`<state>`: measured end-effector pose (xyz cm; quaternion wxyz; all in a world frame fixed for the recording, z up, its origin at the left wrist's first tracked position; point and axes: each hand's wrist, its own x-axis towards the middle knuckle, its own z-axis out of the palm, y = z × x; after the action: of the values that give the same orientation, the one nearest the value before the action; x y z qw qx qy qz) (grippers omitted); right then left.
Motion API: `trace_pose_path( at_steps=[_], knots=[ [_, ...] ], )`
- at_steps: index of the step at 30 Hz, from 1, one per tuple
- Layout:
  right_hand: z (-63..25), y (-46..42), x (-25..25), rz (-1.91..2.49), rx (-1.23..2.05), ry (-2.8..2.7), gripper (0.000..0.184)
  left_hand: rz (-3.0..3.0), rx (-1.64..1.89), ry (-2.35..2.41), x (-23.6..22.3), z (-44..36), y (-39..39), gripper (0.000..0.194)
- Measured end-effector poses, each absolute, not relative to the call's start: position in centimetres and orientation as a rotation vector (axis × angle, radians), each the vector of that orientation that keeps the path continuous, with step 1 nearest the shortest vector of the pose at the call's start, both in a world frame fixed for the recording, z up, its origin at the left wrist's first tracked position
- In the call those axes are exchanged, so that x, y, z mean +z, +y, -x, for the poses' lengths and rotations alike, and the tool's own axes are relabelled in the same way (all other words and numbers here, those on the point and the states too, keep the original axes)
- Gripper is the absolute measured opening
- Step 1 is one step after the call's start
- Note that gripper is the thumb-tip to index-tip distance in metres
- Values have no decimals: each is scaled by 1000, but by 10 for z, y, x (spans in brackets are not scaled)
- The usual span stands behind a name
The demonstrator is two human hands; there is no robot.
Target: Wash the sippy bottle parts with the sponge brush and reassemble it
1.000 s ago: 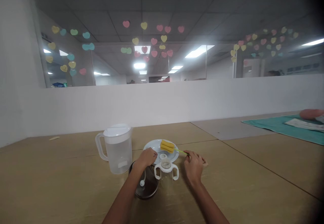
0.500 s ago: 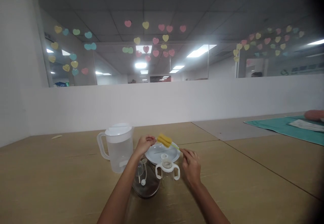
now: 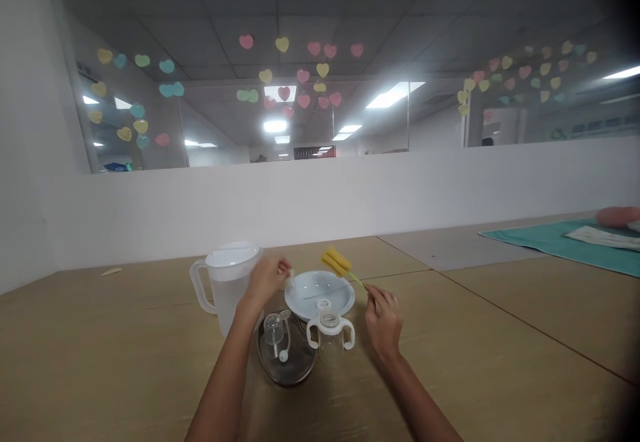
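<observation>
My right hand (image 3: 385,319) grips the thin green handle of a sponge bottle brush (image 3: 337,261), its yellow head raised above the far right of a white bowl (image 3: 295,305). My left hand (image 3: 269,279) is closed in a pinch left of the bowl, in front of the pitcher; something small and pale shows at its fingertips, too blurred to name. Before the bowl stands a clear baby bottle (image 3: 331,339) with a white two-handled collar and an open mouth. A round metal tray (image 3: 295,374) holds a clear cap and a straw (image 3: 288,339) with a white weighted end.
A translucent lidded pitcher (image 3: 225,295) with liquid stands on the left. On the wooden table (image 3: 475,355), a teal cloth (image 3: 545,242) lies far right with a pink object (image 3: 617,217). A white wall (image 3: 320,202) runs behind.
My left hand has moved left, away from the brush and towards the pitcher. The brush head has risen and shifted slightly right, tilting up in my right hand.
</observation>
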<state>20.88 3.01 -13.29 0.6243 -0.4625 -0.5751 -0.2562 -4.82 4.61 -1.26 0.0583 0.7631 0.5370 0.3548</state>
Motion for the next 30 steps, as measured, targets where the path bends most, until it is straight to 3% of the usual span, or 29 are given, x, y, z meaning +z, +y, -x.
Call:
trace_pose_path(
  at_steps=[4, 11, 16, 24, 30],
  knots=[
    [-212, 33, -135, 1141, -566, -1269, 29, -2174, 499, 1251, -17, 62, 46, 6],
    [-213, 36, -139, 1181, -505, -1301, 30, -1939, -42, 1257, -56, 40, 60, 28],
    [-215, 38, -141, 1221, -513, -1318, 31, -1897, -97, 1341, -68, 26, 66, 37],
    [-215, 40, -143, 1311, -508, -1295, 32, -1916, -173, 1445, -56, 18, 54, 20],
    [-215, 41, -144, 1340, -481, -1304, 33, -1922, -303, 1492, -63, 5, 49, 21]
  ],
)
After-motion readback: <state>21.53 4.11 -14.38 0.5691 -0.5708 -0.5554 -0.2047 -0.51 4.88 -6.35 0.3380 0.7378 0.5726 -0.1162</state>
